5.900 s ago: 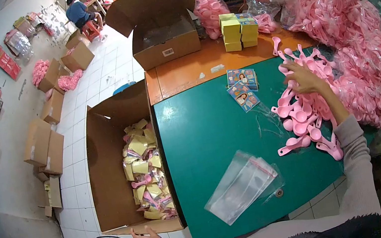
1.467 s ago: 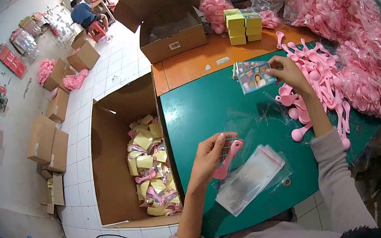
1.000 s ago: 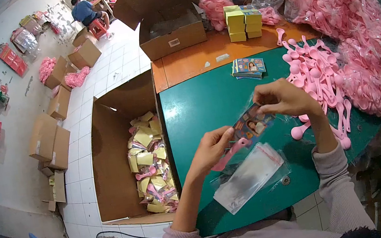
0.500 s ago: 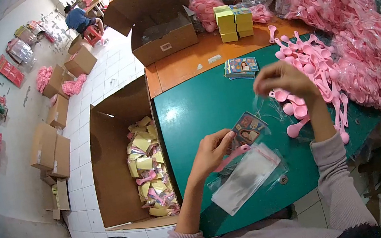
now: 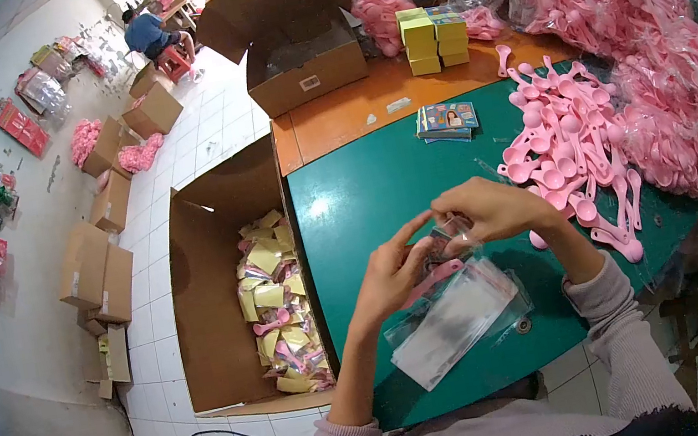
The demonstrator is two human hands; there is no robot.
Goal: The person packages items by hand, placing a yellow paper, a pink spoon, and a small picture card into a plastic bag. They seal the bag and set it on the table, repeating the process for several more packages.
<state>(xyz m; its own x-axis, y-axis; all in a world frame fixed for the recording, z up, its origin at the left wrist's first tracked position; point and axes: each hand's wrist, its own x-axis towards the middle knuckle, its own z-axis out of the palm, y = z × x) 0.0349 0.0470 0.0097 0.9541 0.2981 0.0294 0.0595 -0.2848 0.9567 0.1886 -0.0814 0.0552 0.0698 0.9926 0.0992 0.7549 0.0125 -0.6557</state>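
On the left, we see a big brown cardboard box on the floor, full of yellow packs. Over the middle of the green table we see a small clear plastic bag. It is shiny and crinkly, with a long pink plastic spoon and a little picture card inside. The left hand pinches the bag's left side, with the pointer finger sticking out. The right hand curls over the bag's top and pinches it too. Under the hands lies a stack of flat clear bags. On the right is a heap of loose pink spoons.
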